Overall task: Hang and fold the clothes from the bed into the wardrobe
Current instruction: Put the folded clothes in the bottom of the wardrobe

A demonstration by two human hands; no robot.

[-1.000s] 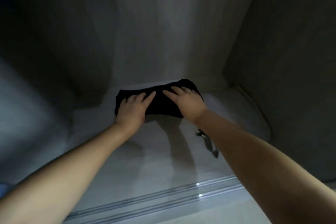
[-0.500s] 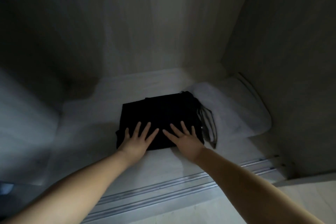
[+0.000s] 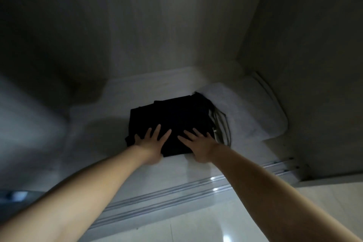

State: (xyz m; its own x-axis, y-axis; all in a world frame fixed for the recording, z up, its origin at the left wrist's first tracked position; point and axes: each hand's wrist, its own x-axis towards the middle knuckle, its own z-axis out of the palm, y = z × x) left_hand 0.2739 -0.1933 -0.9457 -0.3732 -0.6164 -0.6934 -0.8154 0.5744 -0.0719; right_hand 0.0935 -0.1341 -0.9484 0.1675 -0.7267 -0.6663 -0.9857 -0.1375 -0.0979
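A folded black garment lies on the pale floor of the wardrobe, near its middle. My left hand lies flat on the garment's near left part with fingers spread and straight. My right hand lies flat on the near right part, fingers spread too. Both palms sit at the garment's front edge. Dark straps or cords stick out at the garment's right side.
A folded white cloth lies in the right back corner, touching the black garment. The wardrobe's side wall rises on the right. A metal sliding-door track runs along the front edge, with glossy floor tiles below it.
The black garment has come forward from the back of the wardrobe floor and now shows as a wider folded square. Both hands stay flat on its near edge.
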